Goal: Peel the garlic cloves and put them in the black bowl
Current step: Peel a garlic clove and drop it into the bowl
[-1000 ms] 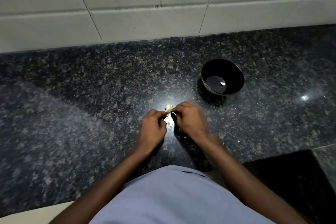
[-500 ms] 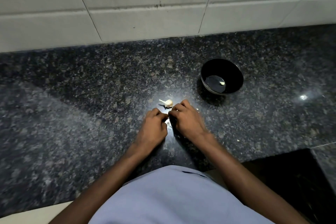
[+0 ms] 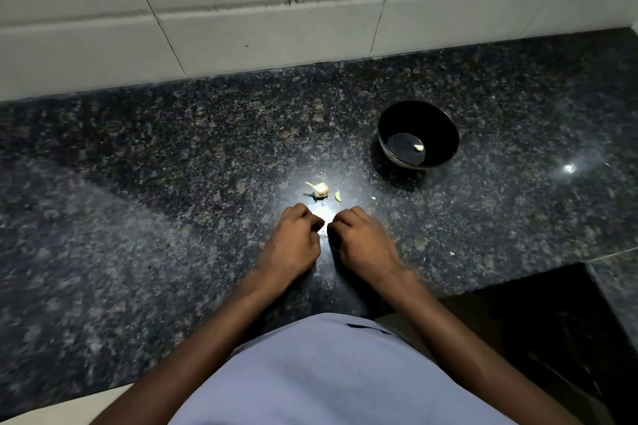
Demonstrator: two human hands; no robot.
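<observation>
**Peeling at the near edge, one clove in the bowl**

Closest to me, a pale blue shirt front [image 3: 310,376] fills the bottom of the view, with both forearms reaching out over the dark speckled surface [image 3: 138,217]. My left hand [image 3: 293,241] and right hand [image 3: 362,241] sit just beside each other with a narrow gap between them, knuckles up and fingers curled under. I judge they are working a clove or its skin between the fingertips, but whatever they hold is hidden below the fingers, so I cannot tell whether either hand is clamped on anything.

Just beyond the knuckles, in the bright glare patch, lies the garlic head [image 3: 321,188] with its stalk pointing left, and a small loose clove [image 3: 337,196] just to its right. A scrap of skin [image 3: 373,198] lies a little further right.

Farther off to the right stands the black bowl [image 3: 445,134], upright, with one peeled clove [image 3: 418,148] at its bottom.

To do this step well, I would pinch near the clove's root end, pull the skin away in strips, and keep the work low over the surface so nothing rolls off.
</observation>
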